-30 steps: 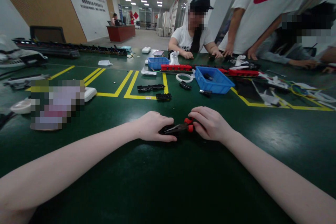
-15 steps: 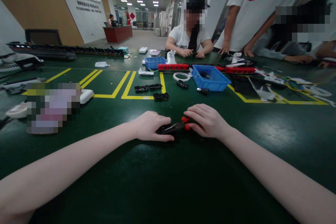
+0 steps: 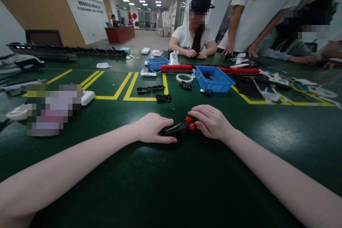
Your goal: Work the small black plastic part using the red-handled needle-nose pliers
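Note:
My left hand [image 3: 153,129] rests low over the green table, thumb and fingers closed around a small black part [image 3: 165,131]. Much of that part is hidden by the hand and lies in shadow. In my right hand [image 3: 210,121] are needle-nose pliers [image 3: 180,127] with red handles, the grips between thumb and fingers. Their dark jaws point left and lie over the black part; whether the tips pinch it I cannot tell. Just beyond my hands is a black moulded piece [image 3: 163,98], with longer black pieces [image 3: 150,89] behind it.
A blue bin [image 3: 215,83] holding dark parts stands beyond my right hand. Nearby are a tape roll [image 3: 184,78], a smaller blue bin [image 3: 157,64] and a red strip [image 3: 176,68]. Co-workers are across the table. At left lies a white box [image 3: 87,97]; wires and scraps [image 3: 307,91] lie right.
The view has shifted slightly, then steadied. My hands keep nearly the same place, with the pliers' handles tilting a little. Across the table, a co-worker's hands have come closer together.

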### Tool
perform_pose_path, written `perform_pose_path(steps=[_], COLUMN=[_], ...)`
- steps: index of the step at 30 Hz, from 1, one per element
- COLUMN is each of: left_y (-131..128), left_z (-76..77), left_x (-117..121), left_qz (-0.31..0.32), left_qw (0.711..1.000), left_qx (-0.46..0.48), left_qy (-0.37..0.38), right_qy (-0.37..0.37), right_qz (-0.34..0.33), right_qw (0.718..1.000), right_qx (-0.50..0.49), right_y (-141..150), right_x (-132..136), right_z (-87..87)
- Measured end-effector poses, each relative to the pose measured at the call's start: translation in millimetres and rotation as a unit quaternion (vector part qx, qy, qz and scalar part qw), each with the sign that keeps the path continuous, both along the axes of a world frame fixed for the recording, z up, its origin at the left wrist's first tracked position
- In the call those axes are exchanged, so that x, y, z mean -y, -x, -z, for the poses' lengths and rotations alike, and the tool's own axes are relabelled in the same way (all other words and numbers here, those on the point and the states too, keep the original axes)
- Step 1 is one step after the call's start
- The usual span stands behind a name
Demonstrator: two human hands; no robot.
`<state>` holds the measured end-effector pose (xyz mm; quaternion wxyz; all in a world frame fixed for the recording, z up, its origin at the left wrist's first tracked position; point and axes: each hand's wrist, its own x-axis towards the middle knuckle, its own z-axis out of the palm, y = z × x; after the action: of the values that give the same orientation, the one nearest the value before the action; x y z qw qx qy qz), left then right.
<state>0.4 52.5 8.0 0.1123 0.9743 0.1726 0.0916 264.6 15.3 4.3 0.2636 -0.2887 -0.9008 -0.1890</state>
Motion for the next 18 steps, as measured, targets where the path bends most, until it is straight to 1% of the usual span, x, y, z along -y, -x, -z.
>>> perform_pose_path(steps=[13, 18], left_y=[0.4, 1.8], left_z=[-0.3, -0.9], left_x=[0.1, -0.2], left_qz=[-0.003, -0.001], left_qw=[1.0, 1.0], left_qx=[0.003, -0.005], left_qy=[0.006, -0.007], right_qy=[0.015, 0.013], right_qz=[0.0, 0.011], right_qw=[1.0, 1.0], right_qx=[0.003, 0.001], right_y=[3.1, 7.0], right_x=[1.1, 5.3], right_z=[-1.0, -0.4])
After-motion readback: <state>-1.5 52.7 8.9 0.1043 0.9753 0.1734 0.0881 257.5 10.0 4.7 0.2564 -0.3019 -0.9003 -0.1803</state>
